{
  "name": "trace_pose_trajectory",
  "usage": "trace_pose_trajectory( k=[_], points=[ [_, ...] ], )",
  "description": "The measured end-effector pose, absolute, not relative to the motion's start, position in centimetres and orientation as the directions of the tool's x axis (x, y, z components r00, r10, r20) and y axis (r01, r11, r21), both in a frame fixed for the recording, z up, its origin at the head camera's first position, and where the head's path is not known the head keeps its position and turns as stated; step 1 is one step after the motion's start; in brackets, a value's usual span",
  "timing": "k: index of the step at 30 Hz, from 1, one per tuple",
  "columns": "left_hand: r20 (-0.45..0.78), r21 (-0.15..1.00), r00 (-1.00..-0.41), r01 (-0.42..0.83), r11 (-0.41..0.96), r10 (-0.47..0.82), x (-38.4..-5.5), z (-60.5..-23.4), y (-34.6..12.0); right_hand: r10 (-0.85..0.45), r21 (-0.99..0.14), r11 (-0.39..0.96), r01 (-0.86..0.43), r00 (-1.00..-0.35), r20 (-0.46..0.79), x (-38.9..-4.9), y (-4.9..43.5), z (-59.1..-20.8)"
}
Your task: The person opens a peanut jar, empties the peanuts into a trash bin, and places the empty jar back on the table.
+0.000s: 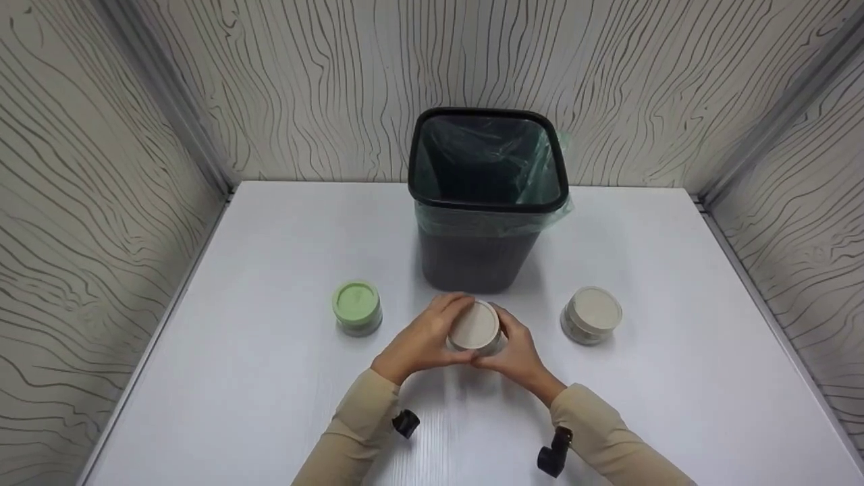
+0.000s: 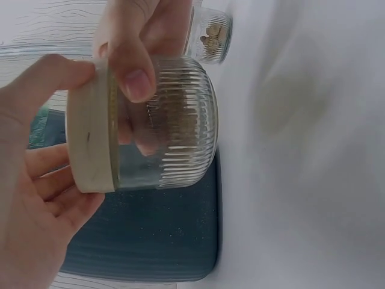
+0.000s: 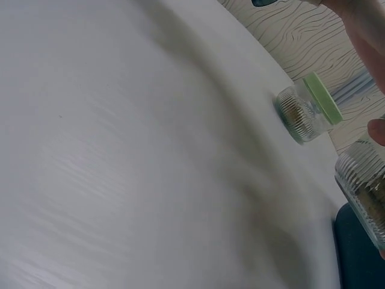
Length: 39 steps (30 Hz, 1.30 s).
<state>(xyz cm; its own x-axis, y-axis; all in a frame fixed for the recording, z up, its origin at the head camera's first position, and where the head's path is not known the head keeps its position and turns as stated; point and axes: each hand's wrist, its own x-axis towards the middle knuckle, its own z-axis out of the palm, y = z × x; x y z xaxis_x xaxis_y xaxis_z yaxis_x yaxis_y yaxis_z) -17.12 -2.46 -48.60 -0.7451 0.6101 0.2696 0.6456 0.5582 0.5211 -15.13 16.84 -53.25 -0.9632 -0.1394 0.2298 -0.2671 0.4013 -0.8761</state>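
Between both hands is a ribbed glass jar (image 2: 186, 126) with a beige lid (image 1: 474, 325) and brownish contents. My left hand (image 1: 424, 337) grips the lid from the left, thumb and fingertips spread round its edge. On the other side, my right hand (image 1: 518, 354) holds the clear glass body, its thumb laid across the glass in the left wrist view. The right wrist view catches only part of this jar at its right edge. To the left stands a jar with a green lid (image 1: 356, 304), and to the right another beige-lidded jar (image 1: 597, 309).
Just behind the hands a dark bin (image 1: 472, 260) with a black rim and green plastic liner stands on the white table (image 1: 270, 398). Wood-grain patterned panels (image 1: 324, 88) close off the back and both sides. Beige sleeves carry small black wrist devices.
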Motion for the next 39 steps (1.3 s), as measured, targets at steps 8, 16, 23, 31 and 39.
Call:
trace_pose_trajectory(
  k=[8,16,23,31,39],
  points=[
    [0.28,0.51,-0.754,0.641,0.573,0.594,-17.4,-48.7,-2.4,-0.148,-0.874,0.406,-0.266,-0.963,0.224,-15.5,16.9,-53.3],
    [0.275,0.49,-0.676,0.71,0.505,0.684,-17.9,-48.2,-2.4,-0.132,-0.879,0.415,-0.235,-0.971,0.197,-15.8,17.1,-53.2],
    [0.283,0.47,-0.649,0.736,0.488,0.706,-18.3,-48.1,-2.3,-0.129,-0.88,0.403,-0.252,-0.967,0.217,-16.1,17.2,-53.2],
    [0.305,0.461,-0.666,0.729,0.507,0.681,-18.5,-48.3,-2.3,-0.11,-0.887,0.398,-0.235,-0.972,0.208,-16.4,17.1,-53.4],
    [0.294,0.468,-0.698,0.701,0.539,0.653,-18.2,-48.2,-2.2,-0.125,-0.878,0.4,-0.262,-0.965,0.231,-16.3,17.1,-53.3]
  ],
)
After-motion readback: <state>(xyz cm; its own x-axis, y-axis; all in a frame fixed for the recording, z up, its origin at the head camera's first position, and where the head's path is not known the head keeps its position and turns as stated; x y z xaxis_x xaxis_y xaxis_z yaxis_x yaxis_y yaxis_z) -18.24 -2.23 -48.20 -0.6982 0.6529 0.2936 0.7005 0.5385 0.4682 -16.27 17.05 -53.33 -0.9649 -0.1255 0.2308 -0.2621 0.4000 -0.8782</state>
